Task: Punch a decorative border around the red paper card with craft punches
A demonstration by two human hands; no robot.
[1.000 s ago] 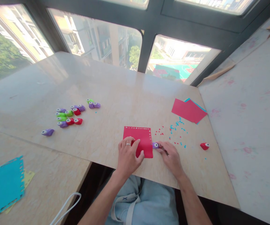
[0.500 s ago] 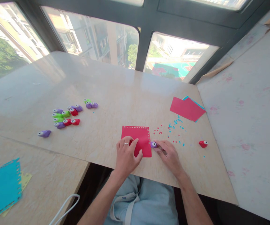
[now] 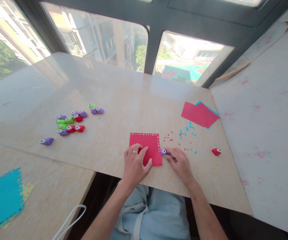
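On red paper (image 3: 152, 143), left hand (image 3: 135, 162), right hand (image 3: 180, 163) holding purple punch (image 3: 163, 152) at edge

Silver ring (image 3: 134, 152), pale-blue trousers (image 3: 170, 213) with a whitish drawstring (image 3: 137, 224)

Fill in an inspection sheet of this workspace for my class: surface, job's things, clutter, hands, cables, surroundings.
Surface: pale, marbled tabletop with a seam at left.
Job's things: red sheet, holes along its far and right edges; purple punch at its right edge.
Clutter: red and blue paper bits right of the sheet; lone red punch farther right; other punches at left; overlapping red and blue sheets at far right; blue sheet over a yellow sheet at near left.
Hands: left hand rests on the red sheet; right hand grips the purple punch.
Cables: white cable, looped at near left, ends out of view.
Surroundings: windows beyond; floral-patterned wall at right.
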